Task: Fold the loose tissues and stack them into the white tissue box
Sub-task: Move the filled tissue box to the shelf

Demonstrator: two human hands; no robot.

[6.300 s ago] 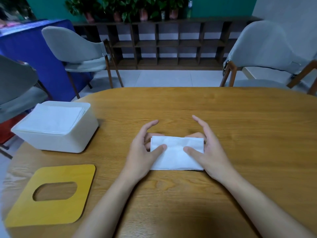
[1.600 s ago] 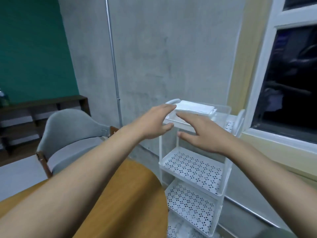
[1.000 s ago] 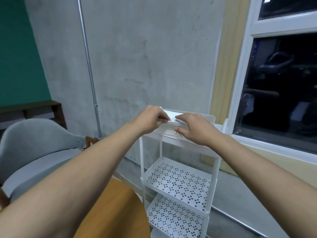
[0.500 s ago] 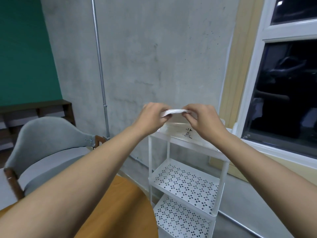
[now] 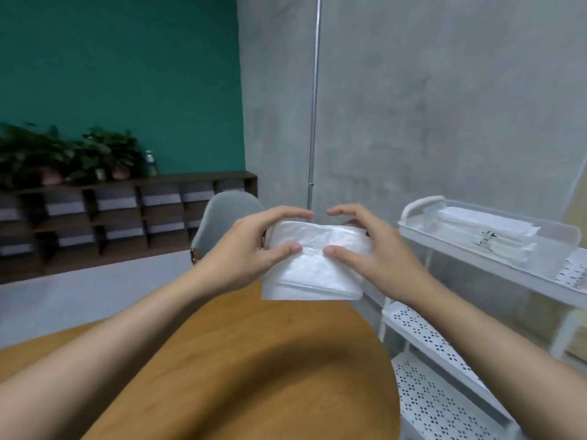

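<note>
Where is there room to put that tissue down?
The table is bare between the forearms, below the tissue that the left hand and right hand hold. On the cart, the lower shelves look bare; the top tray is crowded by a clear bin.

Wooden surface (image 5: 254, 360) with a rounded edge fills the lower frame. Just right of it stands a white rack (image 5: 536, 285) with three tiers and perforated shelves. The top tier carries a clear tray (image 5: 556, 249) with a flat stack of tissues (image 5: 486, 222) inside. Grey floor (image 5: 79, 296) lies behind, with a grey chair (image 5: 222, 214) standing at the surface's far edge. Back left is a dark shelf (image 5: 127, 211), with potted plants (image 5: 63, 157) and a bottle (image 5: 151, 161) on top.
</note>
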